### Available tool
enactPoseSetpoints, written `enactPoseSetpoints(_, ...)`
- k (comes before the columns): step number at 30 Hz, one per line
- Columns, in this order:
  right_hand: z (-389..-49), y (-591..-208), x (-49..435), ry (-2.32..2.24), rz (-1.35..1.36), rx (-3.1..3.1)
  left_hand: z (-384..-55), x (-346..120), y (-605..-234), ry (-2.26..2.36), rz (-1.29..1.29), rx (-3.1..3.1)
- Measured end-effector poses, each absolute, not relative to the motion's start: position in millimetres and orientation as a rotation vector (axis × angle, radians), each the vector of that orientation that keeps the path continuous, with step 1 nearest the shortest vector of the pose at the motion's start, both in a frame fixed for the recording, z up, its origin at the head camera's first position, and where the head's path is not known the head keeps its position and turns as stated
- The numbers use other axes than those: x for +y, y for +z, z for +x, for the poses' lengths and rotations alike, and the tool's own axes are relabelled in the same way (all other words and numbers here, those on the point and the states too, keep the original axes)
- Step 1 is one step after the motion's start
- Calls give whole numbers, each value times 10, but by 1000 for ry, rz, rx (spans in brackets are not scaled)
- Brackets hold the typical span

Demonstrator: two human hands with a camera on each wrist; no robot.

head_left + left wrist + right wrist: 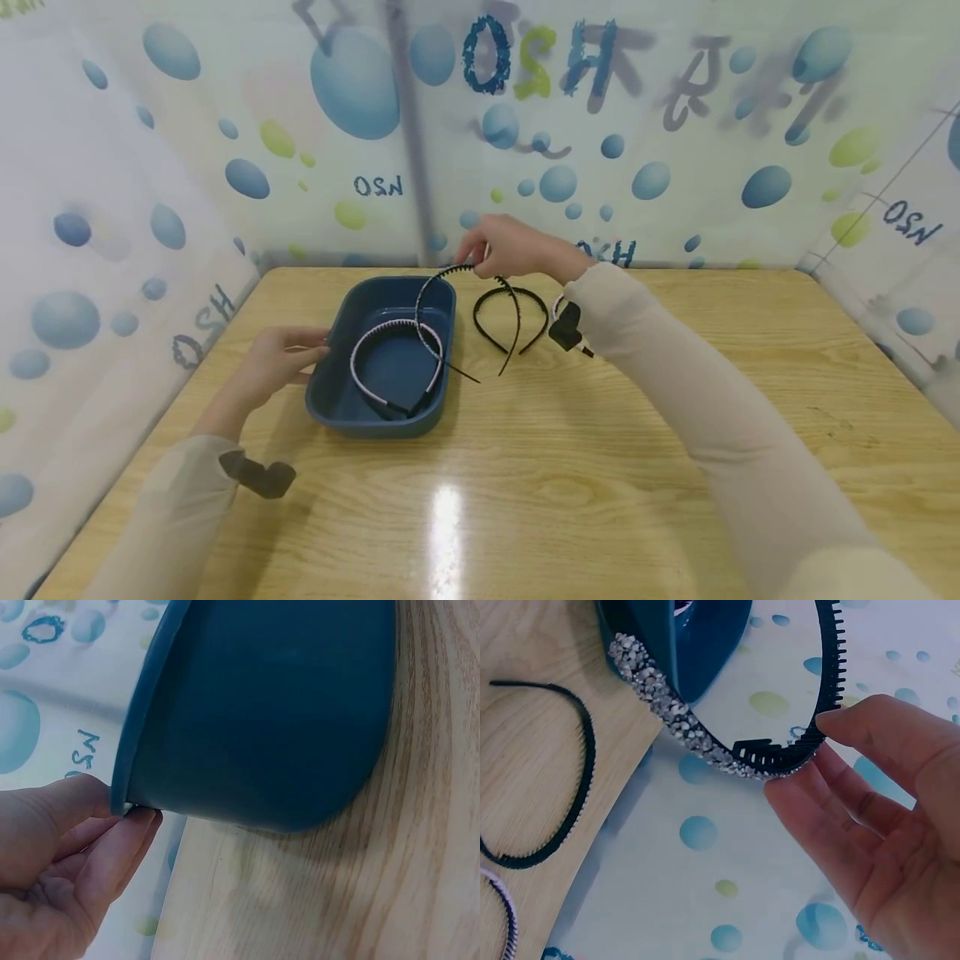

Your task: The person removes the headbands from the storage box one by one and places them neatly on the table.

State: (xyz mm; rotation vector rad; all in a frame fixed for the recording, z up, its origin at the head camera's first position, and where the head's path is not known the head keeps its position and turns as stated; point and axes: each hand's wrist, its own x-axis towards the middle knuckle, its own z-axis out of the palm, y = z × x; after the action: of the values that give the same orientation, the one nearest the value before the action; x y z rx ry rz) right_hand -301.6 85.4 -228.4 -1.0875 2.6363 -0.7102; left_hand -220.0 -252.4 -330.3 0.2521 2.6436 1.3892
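Note:
My right hand (513,247) pinches the top of a black toothed headband (686,727) covered on its outside with silvery stones. In the head view this headband hangs ends down, overlapping the right rim of a blue plastic basin (382,432). Inside the basin lies a white headband (358,377) with dark ends and small teeth. At the basin's left side, my left hand (273,371) grips the rim between thumb and fingers, as the left wrist view shows (67,855). A plain black headband (543,310) lies on the table just right of the held one.
Partly hidden behind the right wrist is another headband, pale with a dark end (587,352); its pale band (508,907) shows in the right wrist view. The wooden table (570,500) meets a fabric backdrop (480,158) printed with blue and green dots behind and at both sides.

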Motion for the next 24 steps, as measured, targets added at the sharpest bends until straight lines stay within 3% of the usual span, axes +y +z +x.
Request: enactPoseSetpoints(24,-3022,-2543,1582,-763,-971,2684,-2200,-2523,-3314,1395,248,2657)
